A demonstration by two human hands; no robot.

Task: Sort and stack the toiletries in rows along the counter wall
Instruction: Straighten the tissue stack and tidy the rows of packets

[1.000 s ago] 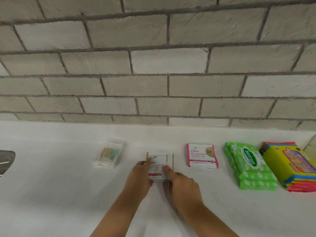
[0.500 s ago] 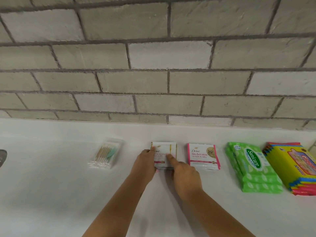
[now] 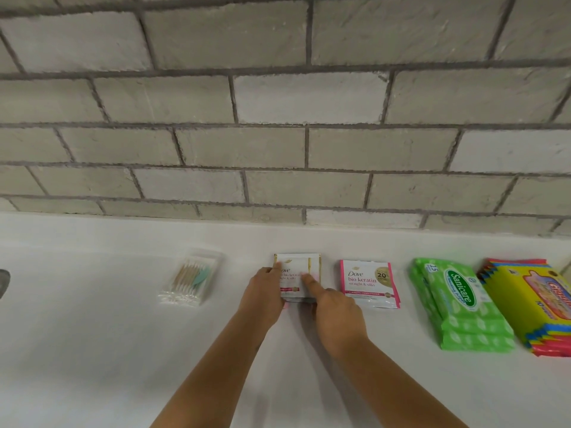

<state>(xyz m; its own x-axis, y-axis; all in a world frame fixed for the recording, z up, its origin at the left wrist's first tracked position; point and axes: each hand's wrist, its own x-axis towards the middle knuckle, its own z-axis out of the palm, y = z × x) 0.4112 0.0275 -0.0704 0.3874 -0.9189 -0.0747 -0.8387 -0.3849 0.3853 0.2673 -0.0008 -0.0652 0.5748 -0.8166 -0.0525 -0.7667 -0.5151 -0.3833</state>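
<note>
Both hands down on one small stack of sachets (image 3: 298, 274) in the middle of the white tabletop (image 3: 92, 350). Left hand (image 3: 262, 296) at the stack's left edge, fingers curled against its side, thumb tip up near the top corner. Right hand (image 3: 335, 313) close beside it, one straight finger pressing flat on the top sachet, the other fingers tucked under. Hard to tell if the left hand grips the stack or just pushes on it. Hands near each other, not touching.

Stack lying flat, a little way out from the brick wall (image 3: 278, 118), in line with the other things. Just to its right, a second sachet pile (image 3: 369, 284) with a pink edge. Further right, green wipes (image 3: 460, 304) stacked up, then yellow packs (image 3: 531, 307) at the picture's edge, close beside the green ones. To the left of the hands, well apart, a clear bag of cotton swabs (image 3: 191, 278). A bit of something grey (image 3: 3, 281) at the far left edge, too cut off to tell what.
</note>
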